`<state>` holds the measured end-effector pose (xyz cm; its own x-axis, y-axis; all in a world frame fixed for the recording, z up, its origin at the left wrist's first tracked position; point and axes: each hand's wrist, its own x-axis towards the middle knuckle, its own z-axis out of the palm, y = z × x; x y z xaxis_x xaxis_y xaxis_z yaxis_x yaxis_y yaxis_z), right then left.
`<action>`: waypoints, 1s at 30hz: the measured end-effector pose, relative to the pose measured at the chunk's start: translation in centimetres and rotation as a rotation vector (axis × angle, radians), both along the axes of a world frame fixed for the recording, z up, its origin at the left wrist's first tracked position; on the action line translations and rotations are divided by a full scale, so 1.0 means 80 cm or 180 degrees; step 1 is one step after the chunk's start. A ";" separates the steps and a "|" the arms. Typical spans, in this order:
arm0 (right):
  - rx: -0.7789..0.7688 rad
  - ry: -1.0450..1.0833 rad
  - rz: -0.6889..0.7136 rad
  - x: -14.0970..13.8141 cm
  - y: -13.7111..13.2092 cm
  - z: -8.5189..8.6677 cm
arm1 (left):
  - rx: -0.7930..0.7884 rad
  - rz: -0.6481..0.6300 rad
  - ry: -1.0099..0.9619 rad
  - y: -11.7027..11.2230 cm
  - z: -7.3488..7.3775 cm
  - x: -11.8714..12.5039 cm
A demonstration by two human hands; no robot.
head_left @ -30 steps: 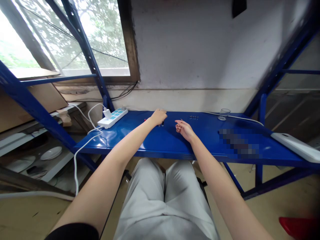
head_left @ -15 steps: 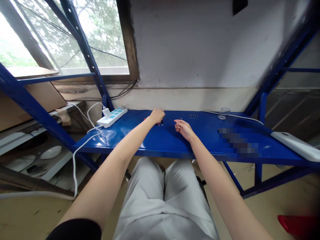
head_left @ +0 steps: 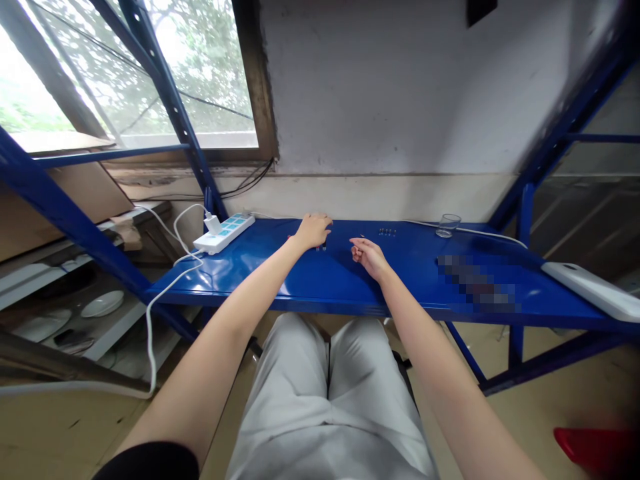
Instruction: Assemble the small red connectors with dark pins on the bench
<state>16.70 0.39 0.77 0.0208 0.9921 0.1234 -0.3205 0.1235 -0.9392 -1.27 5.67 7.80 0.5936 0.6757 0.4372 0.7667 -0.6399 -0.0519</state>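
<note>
head view: a blue metal shelf (head_left: 310, 287) is lying under both hands. a white power strip (head_left: 223, 233) is sitting well left of the left hand (head_left: 314, 230), which is resting open, palm down, touching small dark pieces (head_left: 321, 248) at its near edge. the right hand (head_left: 367, 255) is sitting curled shut nearby, too small to tell if it is pinching anything.

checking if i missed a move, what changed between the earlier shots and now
The left hand barely shifted: its fingers, curled over the small dark pieces before, now lie flatter, stretched toward the wall on the blue shelf. Nothing was visibly taken or let go. The right hand stayed loosely curled in place; the power strip and glass did not move.
</note>
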 end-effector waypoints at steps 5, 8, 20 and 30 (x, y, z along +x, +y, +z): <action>0.0083 -0.0075 -0.0343 0.007 0.007 -0.008 | -0.0131 0.0133 -0.2252 -0.043 -0.047 -0.013; 0.0085 -0.0072 -0.0447 0.012 0.012 -0.015 | -0.0485 0.0447 -0.2977 -0.064 -0.080 -0.022; 0.0139 -0.0461 -0.0785 0.008 0.001 -0.007 | -0.1326 0.0754 -0.3896 -0.070 -0.093 -0.031; 0.0184 -0.0682 -0.0880 0.009 0.003 -0.011 | -0.1326 0.0759 -0.3855 -0.069 -0.096 -0.030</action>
<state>17.39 0.63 -0.12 0.2553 0.9438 0.2098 -0.0638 0.2329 -0.9704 -3.71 0.15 0.11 -0.1804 0.9229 0.3403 0.2827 -0.2827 0.9166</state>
